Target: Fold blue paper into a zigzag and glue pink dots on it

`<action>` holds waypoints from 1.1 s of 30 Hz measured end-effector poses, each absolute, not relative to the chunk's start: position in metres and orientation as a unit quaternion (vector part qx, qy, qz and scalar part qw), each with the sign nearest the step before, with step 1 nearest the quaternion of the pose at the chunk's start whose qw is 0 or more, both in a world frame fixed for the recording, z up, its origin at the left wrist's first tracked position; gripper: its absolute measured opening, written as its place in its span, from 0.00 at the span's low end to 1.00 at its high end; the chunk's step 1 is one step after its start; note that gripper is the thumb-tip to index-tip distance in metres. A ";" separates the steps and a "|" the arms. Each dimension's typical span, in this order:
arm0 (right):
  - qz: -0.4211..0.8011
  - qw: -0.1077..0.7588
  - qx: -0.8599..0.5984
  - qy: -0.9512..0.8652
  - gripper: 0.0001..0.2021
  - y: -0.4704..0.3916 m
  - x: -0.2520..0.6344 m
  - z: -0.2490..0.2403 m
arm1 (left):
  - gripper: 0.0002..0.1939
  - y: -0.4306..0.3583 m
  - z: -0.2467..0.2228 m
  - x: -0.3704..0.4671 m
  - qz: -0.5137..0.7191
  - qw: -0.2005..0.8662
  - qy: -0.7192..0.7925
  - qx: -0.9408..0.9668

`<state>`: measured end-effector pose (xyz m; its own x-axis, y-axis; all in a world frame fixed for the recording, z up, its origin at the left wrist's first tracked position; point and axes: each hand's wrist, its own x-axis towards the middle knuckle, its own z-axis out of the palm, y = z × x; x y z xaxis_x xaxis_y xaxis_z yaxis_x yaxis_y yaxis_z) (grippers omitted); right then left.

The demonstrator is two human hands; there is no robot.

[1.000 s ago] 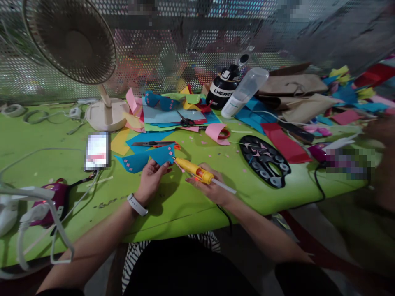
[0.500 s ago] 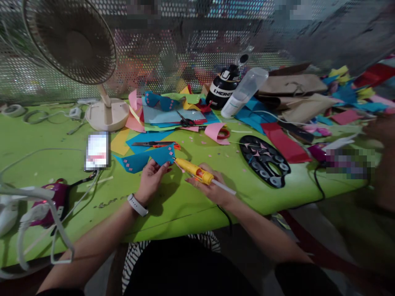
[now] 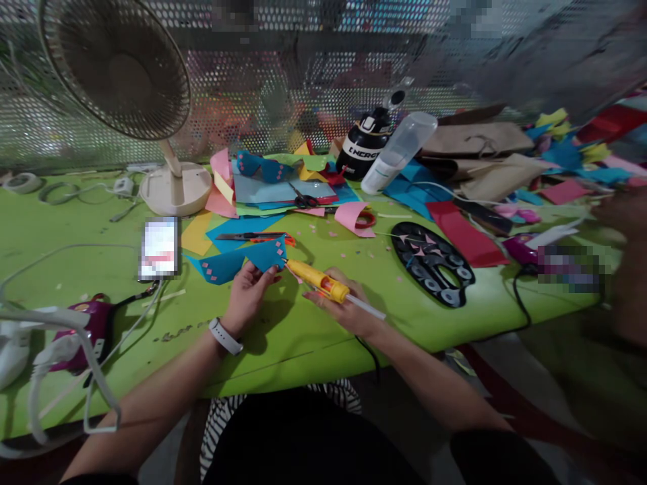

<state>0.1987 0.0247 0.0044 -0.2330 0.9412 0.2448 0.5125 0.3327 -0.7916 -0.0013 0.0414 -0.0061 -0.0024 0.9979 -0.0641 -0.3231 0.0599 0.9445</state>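
Note:
My left hand (image 3: 251,289) pinches the lower edge of a blue paper mask (image 3: 235,263) with small pink diamonds at both ends. In my right hand (image 3: 346,303) is a yellow hot glue gun (image 3: 318,280), a clear glue stick jutting from its back. Its nozzle is at the mask's right end, close to the pink diamonds; whether it touches cannot be made out. Just behind the mask lies a utility knife (image 3: 242,236) with an orange part. A similar blue mask (image 3: 263,167) with pink diamonds rests on the paper stack at the back.
A black palette (image 3: 412,269) holding pink pieces lies to the right. Behind are scissors (image 3: 304,197), a black bottle (image 3: 360,151) and a clear bottle (image 3: 404,148). A fan (image 3: 174,185), phone (image 3: 159,249) and purple power strip (image 3: 91,330) with cables occupy the left. Another person's arm (image 3: 629,249) shows far right.

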 end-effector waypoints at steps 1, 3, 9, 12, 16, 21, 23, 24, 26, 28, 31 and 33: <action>0.293 0.365 -0.498 -0.729 0.14 0.025 0.199 0.005 | 0.18 0.041 -0.006 -0.001 0.562 0.584 0.431 0.396; 0.296 0.363 -0.499 -0.730 0.14 0.024 0.199 0.006 | 0.18 0.042 -0.007 -0.001 0.563 0.577 0.432 0.405; 0.295 0.356 -0.502 -0.731 0.13 0.022 0.199 0.013 | 0.19 0.043 -0.012 -0.001 0.567 0.547 0.430 0.441; 0.287 0.352 -0.505 -0.734 0.14 0.022 0.199 0.017 | 0.18 0.044 -0.014 -0.001 0.563 0.530 0.441 0.455; 0.248 0.333 -0.522 -0.746 0.12 0.020 0.203 0.020 | 0.18 0.044 -0.013 -0.001 0.565 0.531 0.441 0.453; 0.097 0.360 -0.548 -0.749 0.13 0.021 0.240 0.012 | 0.17 0.042 -0.008 -0.001 0.569 0.544 0.443 0.428; 0.014 0.363 -0.582 -0.728 0.14 0.025 0.270 0.005 | 0.15 0.042 -0.007 -0.001 0.570 0.545 0.447 0.423; -0.017 0.357 -0.600 -0.716 0.15 0.027 0.288 0.001 | 0.15 0.042 -0.007 -0.001 0.570 0.546 0.447 0.421; -0.048 0.312 -0.653 -0.689 0.16 0.032 0.325 -0.007 | 0.16 0.042 -0.007 -0.001 0.568 0.550 0.447 0.419; -0.053 0.262 -0.701 -0.661 0.17 0.036 0.362 -0.015 | 0.17 0.043 -0.006 -0.001 0.565 0.555 0.445 0.417; -0.019 0.219 -0.758 -0.614 0.22 0.041 0.404 -0.025 | 0.18 0.043 -0.004 0.000 0.561 0.560 0.445 0.417; -0.014 0.219 -0.767 -0.604 0.23 0.042 0.420 -0.028 | 0.18 0.043 -0.003 0.000 0.560 0.560 0.446 0.416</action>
